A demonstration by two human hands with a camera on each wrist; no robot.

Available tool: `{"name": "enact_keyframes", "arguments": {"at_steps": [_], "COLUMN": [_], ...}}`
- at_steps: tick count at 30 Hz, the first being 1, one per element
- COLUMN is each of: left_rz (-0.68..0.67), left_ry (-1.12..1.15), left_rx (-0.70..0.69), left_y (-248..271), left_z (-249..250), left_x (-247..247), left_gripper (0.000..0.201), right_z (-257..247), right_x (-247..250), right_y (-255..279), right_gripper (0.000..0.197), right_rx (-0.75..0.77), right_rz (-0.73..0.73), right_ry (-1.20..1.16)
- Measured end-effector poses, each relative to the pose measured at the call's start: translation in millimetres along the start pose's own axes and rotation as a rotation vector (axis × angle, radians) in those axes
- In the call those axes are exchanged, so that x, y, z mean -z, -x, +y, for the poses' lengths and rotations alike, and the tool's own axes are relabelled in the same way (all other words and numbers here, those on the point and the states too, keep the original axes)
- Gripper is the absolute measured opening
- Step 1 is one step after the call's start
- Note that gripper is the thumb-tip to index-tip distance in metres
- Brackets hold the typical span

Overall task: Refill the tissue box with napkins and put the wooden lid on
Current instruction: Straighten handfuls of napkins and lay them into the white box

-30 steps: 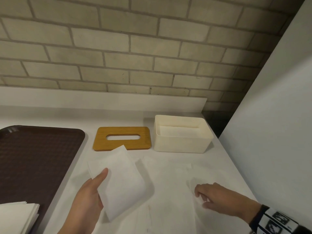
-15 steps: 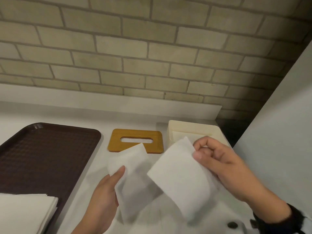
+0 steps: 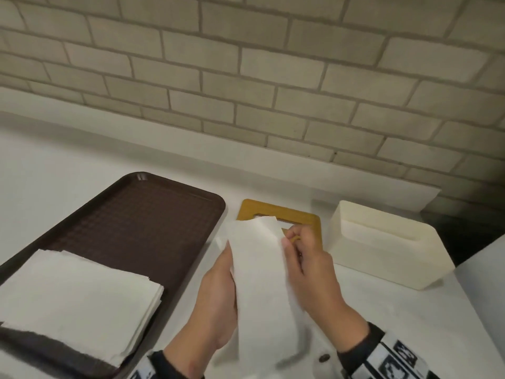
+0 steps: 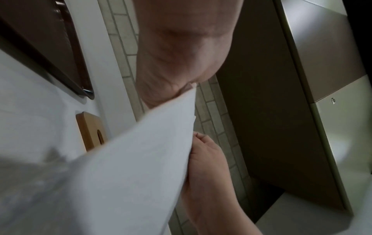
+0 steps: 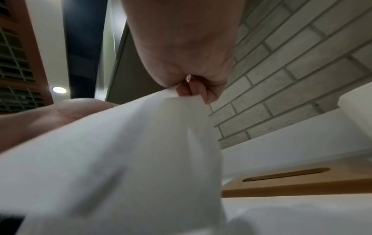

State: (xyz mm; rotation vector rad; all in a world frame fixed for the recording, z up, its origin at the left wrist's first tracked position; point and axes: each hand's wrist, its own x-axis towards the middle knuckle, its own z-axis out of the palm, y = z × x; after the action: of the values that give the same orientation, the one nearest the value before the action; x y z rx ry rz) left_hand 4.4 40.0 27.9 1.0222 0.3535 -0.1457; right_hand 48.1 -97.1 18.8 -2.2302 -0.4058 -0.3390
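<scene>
Your left hand (image 3: pixel 216 305) and right hand (image 3: pixel 308 269) both pinch thin white paper napkins (image 3: pixel 262 283) above the white counter (image 3: pixel 410 324), short of the open cream plastic tissue box (image 3: pixel 388 258). Limp sheets may crumple or slip apart. Only the right wrist view shows your fingertips (image 5: pixel 191 90) nipping the edge; the slotted wooden lid (image 3: pixel 303 217) lies flat.

Fingers (image 5: pixel 191 90) on white napkin (image 5: pixel 120 159)

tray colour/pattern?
Dark brown tray with a fine grid texture; head view shows it best.
</scene>
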Motion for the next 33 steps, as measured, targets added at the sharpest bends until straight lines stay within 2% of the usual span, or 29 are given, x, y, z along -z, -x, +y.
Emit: {"name": "enact_keyframes", "arguments": {"at_steps": [5,10,13,16,17,19,21,23,26,29,31,33], "left_rz": [-0.057,-0.024,0.057,0.222,0.26,0.387,0.427,0.332,0.294,0.295,0.272,0.217], "left_ry": [0.047,-0.028,0.018,0.101,0.099,0.166,0.2,0.152,0.158,0.173,0.202,0.232], "left_rx": [0.013,0.014,-0.012,-0.081,-0.079,-0.066,-0.021,-0.039,-0.036,-0.078,-0.055,-0.027], "left_y": [-4,-1,13,28,31,35,43,52,52,49,46,44], "left_z": [6,10,25,51,56,40,30,51,50,45,42,39], "left_x": [11,31,55,107,118,154,166,141,116,106,106,103], "left_gripper": [0.06,0.038,0.04,0.037,0.042,0.064,0.068,0.067,0.071,0.056,0.032,0.032], "right_z": [3,-2,12,36,42,47,43,35,23,18,18,21], "right_x": [-9,-11,-3,4,3,-3,-10,-18,-37,-52,-55,-56], "right_y": [-7,-12,-20,-19,-17,-11,-6,-2,7,11,10,10], "right_gripper": [0.01,0.006,0.007,0.01,0.009,0.004,0.014,0.027,0.041,0.046,0.034,0.019], "right_rx": [0.038,0.009,-0.164,-0.367,-0.414,-0.452,-0.358,-0.129,0.244,0.455,0.524,0.57], "right_rz": [-0.084,-0.134,-0.148,-0.236,-0.273,-0.363,-0.506,-0.703,-0.92,-0.994,-0.98,-0.959], "right_ry": [0.003,-0.029,0.026,0.179,0.215,0.262,0.282,0.334,0.406,0.539,0.574,0.583]}}
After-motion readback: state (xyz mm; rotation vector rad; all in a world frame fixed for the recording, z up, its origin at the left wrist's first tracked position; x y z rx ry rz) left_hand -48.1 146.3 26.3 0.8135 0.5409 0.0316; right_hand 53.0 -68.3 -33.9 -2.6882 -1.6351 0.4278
